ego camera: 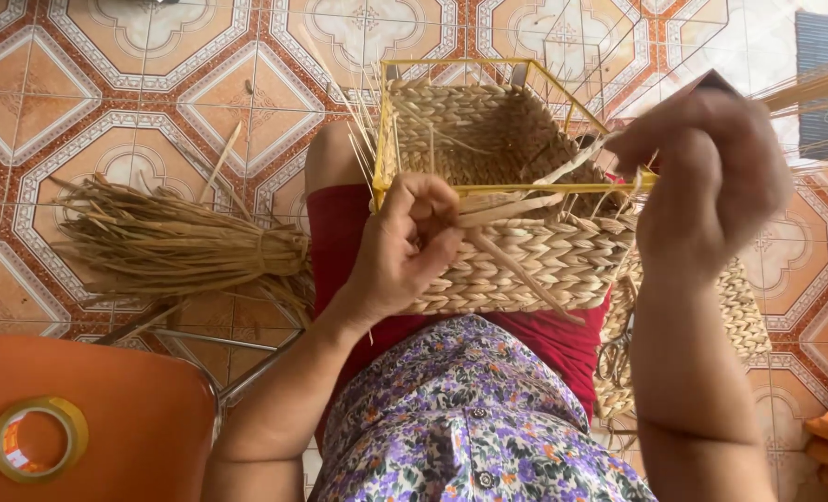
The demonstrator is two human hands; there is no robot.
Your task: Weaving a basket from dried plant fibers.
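A half-woven straw basket [525, 265] on a yellow wire frame [516, 189] rests on my lap. My left hand [405, 251] grips the basket's near rim, fingers closed on flat straw strands [502, 212] at the frame's front bar. My right hand [702, 177] is raised at the basket's right corner, pinching a long straw strand [809, 90] that runs off to the upper right. Loose strand ends stick up along the frame's left side.
A tied bundle of dried straw [168, 246] lies on the patterned tile floor [107, 84] to the left. An orange chair seat [126, 409] at lower left carries a roll of tape [38, 439]. More woven straw [744, 316] lies beside my right leg.
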